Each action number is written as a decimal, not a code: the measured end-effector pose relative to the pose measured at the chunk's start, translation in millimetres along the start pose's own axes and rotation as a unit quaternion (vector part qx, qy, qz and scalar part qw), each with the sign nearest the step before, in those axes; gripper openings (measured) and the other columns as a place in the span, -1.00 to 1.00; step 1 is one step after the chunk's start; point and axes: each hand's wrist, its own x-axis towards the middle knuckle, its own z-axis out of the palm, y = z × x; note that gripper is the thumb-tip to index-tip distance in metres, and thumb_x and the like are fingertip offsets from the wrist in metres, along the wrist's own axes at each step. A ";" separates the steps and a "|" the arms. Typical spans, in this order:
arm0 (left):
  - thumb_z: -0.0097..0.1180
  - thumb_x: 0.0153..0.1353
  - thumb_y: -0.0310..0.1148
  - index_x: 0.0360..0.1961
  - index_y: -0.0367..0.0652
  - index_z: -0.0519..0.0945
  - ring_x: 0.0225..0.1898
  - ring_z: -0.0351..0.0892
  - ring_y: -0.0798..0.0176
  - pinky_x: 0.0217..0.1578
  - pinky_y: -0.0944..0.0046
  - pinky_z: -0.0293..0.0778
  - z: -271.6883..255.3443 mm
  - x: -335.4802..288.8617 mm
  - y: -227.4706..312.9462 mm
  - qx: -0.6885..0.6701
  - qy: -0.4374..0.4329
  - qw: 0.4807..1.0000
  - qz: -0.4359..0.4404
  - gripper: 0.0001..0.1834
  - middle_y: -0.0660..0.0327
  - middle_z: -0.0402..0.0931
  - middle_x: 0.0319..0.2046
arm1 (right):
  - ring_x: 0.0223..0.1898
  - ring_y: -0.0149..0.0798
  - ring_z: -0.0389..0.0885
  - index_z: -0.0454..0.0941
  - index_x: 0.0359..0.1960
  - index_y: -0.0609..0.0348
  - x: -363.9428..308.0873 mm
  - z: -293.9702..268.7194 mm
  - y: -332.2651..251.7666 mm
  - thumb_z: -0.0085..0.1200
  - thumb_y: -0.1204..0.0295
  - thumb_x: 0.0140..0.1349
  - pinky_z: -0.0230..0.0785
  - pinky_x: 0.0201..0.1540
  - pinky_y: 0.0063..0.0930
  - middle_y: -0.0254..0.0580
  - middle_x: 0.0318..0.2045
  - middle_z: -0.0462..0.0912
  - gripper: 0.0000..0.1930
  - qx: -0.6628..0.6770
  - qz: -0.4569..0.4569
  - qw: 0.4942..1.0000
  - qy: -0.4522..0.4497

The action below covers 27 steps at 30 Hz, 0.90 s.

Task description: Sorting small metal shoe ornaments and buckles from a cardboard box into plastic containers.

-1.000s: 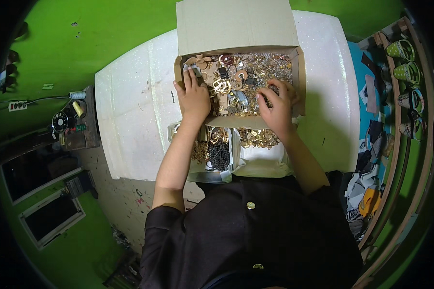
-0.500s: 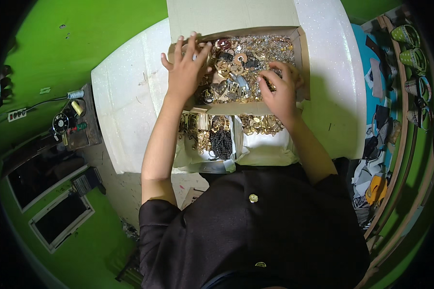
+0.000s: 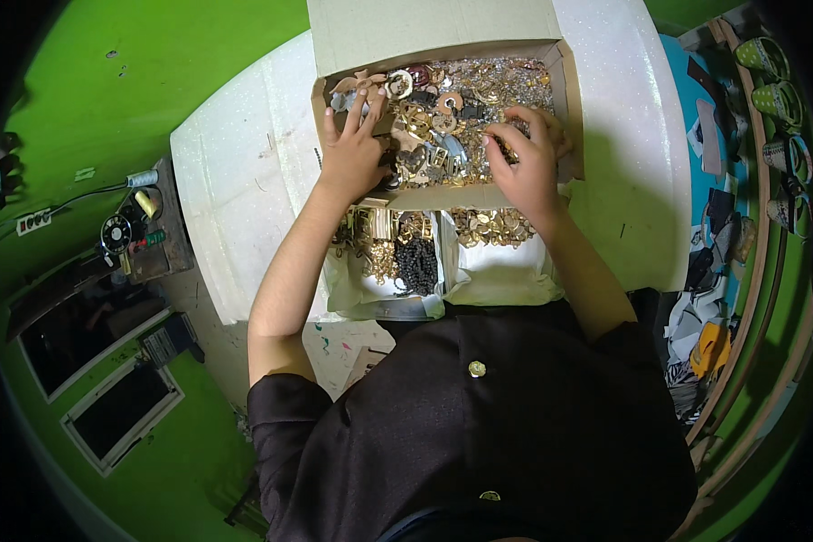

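An open cardboard box (image 3: 452,196) holds a jumble of gold and silver metal pieces, buckles, rings and small beads. Over its left side, my left hand (image 3: 352,158) lies open, fingers spread and touching a brown flower-shaped piece (image 3: 363,83). A cream ring (image 3: 399,86) sits just right of those fingertips. Above the right part of the box, my right hand (image 3: 528,172) is curled, thumb and forefinger tips together; whatever they pinch is too small to make out. Between the hands lie a tan ring-shaped piece (image 3: 449,103) and gold buckles (image 3: 438,161).
Closer to me, a lined tray (image 3: 501,271) holds gold pieces and black beads (image 3: 415,266). Both containers rest on a white sparkly table (image 3: 235,190). Thread spools (image 3: 142,179) stand at left; sandals (image 3: 775,106) and fabric scraps (image 3: 709,348) are at right.
My left hand has come down and slightly nearer to me, uncovering the brown flower-shaped piece and cream ring. My right hand stays nearly in place, fingertips still together.
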 end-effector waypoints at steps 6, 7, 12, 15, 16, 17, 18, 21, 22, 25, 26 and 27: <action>0.40 -0.31 -0.08 -0.39 0.04 0.69 0.40 -0.20 0.05 0.20 -0.39 -0.20 -1.5 -2.4 4.9 -0.011 -0.043 0.998 0.038 -0.62 0.17 -0.13 0.39 | 0.00 -0.17 0.33 0.62 -0.42 -0.05 -0.6 1.0 0.6 0.22 0.42 -0.07 -0.07 -0.01 -0.14 -0.37 -0.15 0.48 -0.87 0.003 -0.002 1.000 0.012; 0.40 -0.31 -0.08 -0.39 0.04 0.69 0.40 -0.20 0.05 0.20 -0.39 -0.20 -0.5 -2.1 3.8 -0.011 -0.044 0.998 0.038 -0.62 0.17 -0.13 0.39 | 0.00 -0.17 0.33 0.62 -0.42 -0.05 -0.9 1.5 0.6 0.22 0.42 -0.07 -0.07 -0.01 -0.13 -0.37 -0.15 0.48 -0.87 0.003 0.000 1.000 0.012; 0.29 -0.14 -0.17 -0.40 -0.02 0.67 0.40 -0.18 0.10 0.17 -0.43 -0.20 2.9 -0.6 -13.9 0.092 0.028 0.995 -0.012 -0.74 0.16 -0.04 0.36 | 0.00 -0.17 0.32 0.62 -0.42 -0.04 2.0 1.4 -0.2 0.22 0.43 -0.07 -0.06 0.00 -0.13 -0.37 -0.15 0.49 -0.88 0.008 0.000 1.000 0.010; 0.23 -0.07 -0.24 -0.33 0.03 0.66 0.39 -0.16 0.13 0.16 -0.46 -0.21 -2.1 4.8 -19.0 0.068 0.067 0.994 -0.044 -0.78 0.21 -0.04 0.36 | 0.00 -0.16 0.32 0.62 -0.43 -0.03 2.8 1.0 1.8 0.22 0.42 -0.07 -0.06 0.00 -0.14 -0.37 -0.15 0.49 -0.88 0.001 0.002 1.000 0.015; 0.23 -0.06 -0.24 -0.31 0.06 0.66 0.39 -0.16 0.13 0.15 -0.47 -0.21 -4.3 7.1 -18.9 0.026 0.095 0.993 -0.059 -0.77 0.23 -0.05 0.37 | 0.00 -0.16 0.33 0.62 -0.43 -0.03 2.7 0.6 2.6 0.22 0.42 -0.07 -0.06 0.00 -0.14 -0.37 -0.15 0.49 -0.88 -0.003 0.005 1.000 0.015; 0.26 -0.06 -0.22 -0.21 0.15 0.64 0.39 -0.15 0.07 0.15 -0.48 -0.24 -2.3 7.7 -18.4 0.021 0.117 0.991 -0.062 -0.69 0.22 -0.07 0.37 | 0.00 -0.16 0.33 0.62 -0.43 -0.03 2.5 1.0 1.7 0.22 0.42 -0.07 -0.06 0.00 -0.14 -0.37 -0.15 0.49 -0.88 -0.002 0.004 1.000 0.017; 0.26 -0.06 -0.22 -0.21 0.15 0.64 0.39 -0.15 0.07 0.15 -0.48 -0.24 -0.2 9.4 -14.9 0.023 0.118 0.991 -0.063 -0.69 0.22 -0.07 0.37 | 0.00 -0.16 0.33 0.62 -0.43 -0.03 2.1 1.2 0.8 0.22 0.42 -0.07 -0.06 0.00 -0.14 -0.37 -0.16 0.49 -0.88 -0.001 0.004 1.000 0.017; 0.26 -0.02 -0.07 -0.05 0.22 0.58 0.39 -0.21 -0.04 0.15 -0.48 -0.33 -1.3 18.0 6.7 -0.039 0.160 0.979 -0.117 -0.56 0.23 -0.13 0.39 | -0.01 -0.16 0.34 0.62 -0.43 -0.03 1.9 1.1 0.0 0.22 0.41 -0.08 -0.06 -0.01 -0.16 -0.38 -0.17 0.50 -0.88 0.003 0.004 1.000 0.024; 0.26 -0.02 -0.07 -0.05 0.22 0.58 0.39 -0.21 -0.04 0.15 -0.48 -0.33 -1.7 22.8 11.8 -0.038 0.161 0.979 -0.116 -0.56 0.23 -0.13 0.39 | -0.01 -0.16 0.35 0.62 -0.43 -0.03 2.0 1.2 0.1 0.22 0.41 -0.08 -0.05 -0.01 -0.17 -0.38 -0.17 0.50 -0.88 0.007 0.003 1.000 0.028; 0.07 0.08 0.11 0.00 0.29 0.57 0.41 -0.28 -0.02 0.16 -0.47 -0.38 3.5 28.9 19.7 -0.087 0.161 0.979 -0.086 -0.55 0.20 -0.15 0.40 | -0.02 -0.17 0.36 0.62 -0.43 -0.04 0.0 0.0 -0.6 0.23 0.41 -0.09 -0.05 -0.04 -0.20 -0.37 -0.17 0.50 -0.87 -0.001 0.005 0.999 0.042; 0.07 0.08 0.11 0.00 0.29 0.57 0.41 -0.28 -0.02 0.16 -0.47 -0.38 3.5 29.4 19.5 -0.086 0.163 0.979 -0.084 -0.55 0.20 -0.15 0.40 | -0.02 -0.17 0.36 0.62 -0.43 -0.04 -0.2 -0.2 0.2 0.23 0.41 -0.09 -0.05 -0.04 -0.20 -0.37 -0.17 0.50 -0.87 -0.002 0.005 0.999 0.044; 0.08 0.08 0.10 -0.05 0.31 0.60 0.41 -0.29 -0.02 0.16 -0.47 -0.38 2.9 27.5 18.7 -0.088 0.149 0.982 -0.072 -0.59 0.21 -0.16 0.40 | -0.02 -0.19 0.35 0.62 -0.43 -0.05 -0.6 -0.2 0.8 0.23 0.41 -0.09 -0.05 -0.05 -0.22 -0.37 -0.17 0.50 -0.86 -0.003 0.009 0.999 0.038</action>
